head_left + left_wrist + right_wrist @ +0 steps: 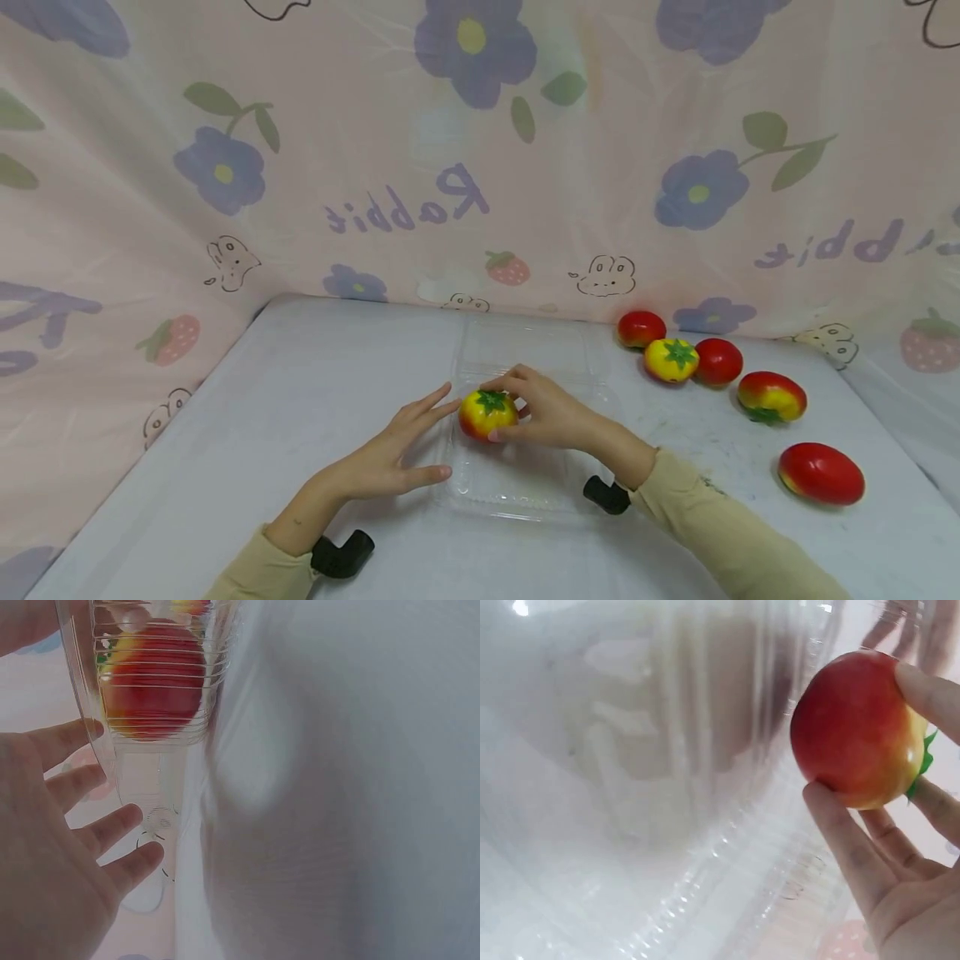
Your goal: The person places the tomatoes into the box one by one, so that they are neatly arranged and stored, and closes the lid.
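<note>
My right hand pinches a red-and-yellow toy fruit with a green leafy top, thumb on the near side and fingers on the far side. The fruit is at the left part of a clear plastic clamshell box, whose lid lies folded back behind. In the right wrist view, the fruit's red side faces the camera between thumb and fingertips. My left hand is spread at the box's left side, with straight fingers. Its fingertips are right at the clear rim in the left wrist view.
To the right on the white table lie several more toy fruits: a red one nearest, a red-yellow one, a yellow one and red ones farther back. A printed curtain hangs behind the table.
</note>
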Available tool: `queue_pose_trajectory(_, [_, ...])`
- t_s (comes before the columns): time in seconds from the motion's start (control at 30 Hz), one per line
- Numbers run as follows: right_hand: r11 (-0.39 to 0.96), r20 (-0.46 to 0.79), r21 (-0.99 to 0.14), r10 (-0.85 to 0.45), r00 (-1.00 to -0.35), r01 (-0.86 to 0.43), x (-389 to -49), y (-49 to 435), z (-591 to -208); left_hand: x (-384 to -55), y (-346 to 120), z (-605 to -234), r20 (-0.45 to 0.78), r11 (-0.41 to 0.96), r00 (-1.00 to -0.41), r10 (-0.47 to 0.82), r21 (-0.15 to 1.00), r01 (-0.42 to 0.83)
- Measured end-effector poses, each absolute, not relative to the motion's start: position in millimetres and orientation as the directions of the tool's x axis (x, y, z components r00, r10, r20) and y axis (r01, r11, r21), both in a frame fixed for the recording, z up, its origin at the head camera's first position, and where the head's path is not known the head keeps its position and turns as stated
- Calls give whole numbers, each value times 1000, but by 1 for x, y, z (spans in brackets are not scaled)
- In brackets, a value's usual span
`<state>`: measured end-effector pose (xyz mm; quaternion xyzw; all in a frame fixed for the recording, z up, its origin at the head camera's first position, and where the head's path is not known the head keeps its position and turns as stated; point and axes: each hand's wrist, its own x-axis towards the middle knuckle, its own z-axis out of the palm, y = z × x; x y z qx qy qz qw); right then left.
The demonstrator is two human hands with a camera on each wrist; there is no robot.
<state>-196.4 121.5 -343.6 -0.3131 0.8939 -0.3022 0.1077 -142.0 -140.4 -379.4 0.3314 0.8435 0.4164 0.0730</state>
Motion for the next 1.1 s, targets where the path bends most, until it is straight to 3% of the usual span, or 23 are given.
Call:
queue_pose_trajectory(0.37, [636, 55, -507, -649, -759, -581, -197, 123, -347, -142, -138, -378, 138, 441, -773, 619, 753, 488])
queue_pose_trajectory(0.7, [619, 11, -569, -652, -758, -541, -195, 127, -340, -143, -138, -378, 129, 443, -774, 620, 757, 481])
queue_pose_trajectory(1.1, [543, 45, -648, -673, -739, -534, -192, 138, -328, -142, -139, -378, 120, 461, -781, 613, 748, 477])
